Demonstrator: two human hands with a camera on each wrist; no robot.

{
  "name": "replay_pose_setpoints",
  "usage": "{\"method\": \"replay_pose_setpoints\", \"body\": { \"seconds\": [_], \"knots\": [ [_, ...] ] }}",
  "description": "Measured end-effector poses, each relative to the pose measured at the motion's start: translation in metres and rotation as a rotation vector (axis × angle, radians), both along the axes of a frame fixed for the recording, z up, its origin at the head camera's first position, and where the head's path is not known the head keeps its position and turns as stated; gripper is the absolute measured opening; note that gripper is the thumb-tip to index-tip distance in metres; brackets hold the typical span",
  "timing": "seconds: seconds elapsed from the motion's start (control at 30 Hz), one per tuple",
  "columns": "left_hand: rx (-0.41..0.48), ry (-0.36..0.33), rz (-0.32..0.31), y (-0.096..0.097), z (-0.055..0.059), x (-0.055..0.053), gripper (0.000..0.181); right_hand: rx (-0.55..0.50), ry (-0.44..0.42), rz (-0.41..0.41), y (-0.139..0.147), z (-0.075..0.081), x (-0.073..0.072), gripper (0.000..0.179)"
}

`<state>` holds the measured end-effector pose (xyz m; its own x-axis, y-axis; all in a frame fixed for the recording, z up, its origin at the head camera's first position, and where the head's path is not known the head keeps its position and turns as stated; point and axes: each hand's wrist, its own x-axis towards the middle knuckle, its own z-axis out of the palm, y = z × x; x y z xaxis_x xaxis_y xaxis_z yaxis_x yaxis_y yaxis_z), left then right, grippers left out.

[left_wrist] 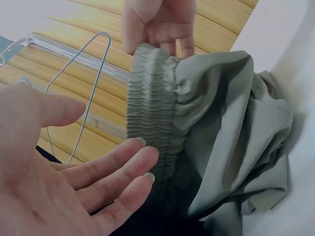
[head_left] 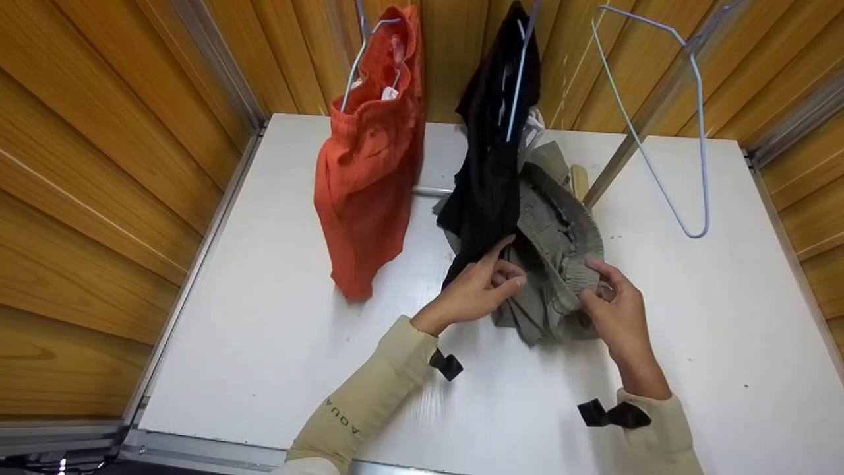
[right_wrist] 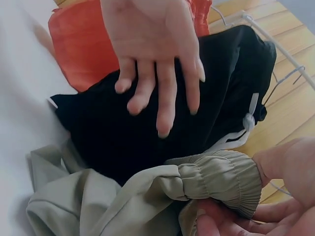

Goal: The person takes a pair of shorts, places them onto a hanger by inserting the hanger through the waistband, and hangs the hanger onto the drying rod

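My right hand [head_left: 616, 313] pinches the gathered elastic waistband of grey-green pants [head_left: 560, 244]. In the right wrist view, the fingers of my right hand [right_wrist: 285, 191] are curled round that waistband [right_wrist: 224, 179], thumb on one side. My left hand [head_left: 478, 287] is at the lower part of a black garment [head_left: 488, 191] on a hanger, its index finger extended toward the cloth. Seen from the left wrist, the left hand [left_wrist: 98, 182] has loose, spread fingers, with fingertips right by the grey-green waistband [left_wrist: 152, 103] and nothing in its palm. The pants lie bunched beside the black garment, which partly covers them.
Orange pants [head_left: 369, 165] hang on a blue hanger at the left. A bare blue hanger [head_left: 702, 145] hangs at the right, near a metal post [head_left: 633, 145]. White board [head_left: 264, 316] lies below, with wood-patterned walls [head_left: 86, 165] around it.
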<state>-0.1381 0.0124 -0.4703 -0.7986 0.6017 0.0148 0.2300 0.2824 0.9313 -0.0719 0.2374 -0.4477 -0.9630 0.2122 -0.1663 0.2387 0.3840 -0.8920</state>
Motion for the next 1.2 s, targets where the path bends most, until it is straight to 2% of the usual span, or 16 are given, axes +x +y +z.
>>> {"method": "replay_pose_setpoints", "body": {
  "seconds": [0.23, 0.43, 0.73, 0.93, 1.2],
  "knots": [
    [-0.018, -0.028, 0.026, 0.012, -0.002, -0.005, 0.072, 0.024, -0.006, 0.005, -0.007, 0.006, 0.003, 0.051],
    [-0.072, -0.1, 0.074, 0.022, -0.001, -0.007, 0.078, 0.006, 0.018, 0.033, -0.012, 0.008, 0.007, 0.052],
    [-0.119, -0.191, 0.082, 0.033, -0.003, -0.008, 0.08, 0.022, 0.043, 0.071, -0.021, 0.009, 0.014, 0.054],
    [-0.133, -0.242, 0.08, 0.036, -0.004, -0.008, 0.08, 0.089, 0.051, 0.126, -0.028, 0.007, 0.019, 0.057],
    [-0.17, -0.229, 0.103, 0.038, -0.004, -0.008, 0.079, 0.138, 0.035, 0.187, -0.034, 0.007, 0.026, 0.06]
  ]
}}
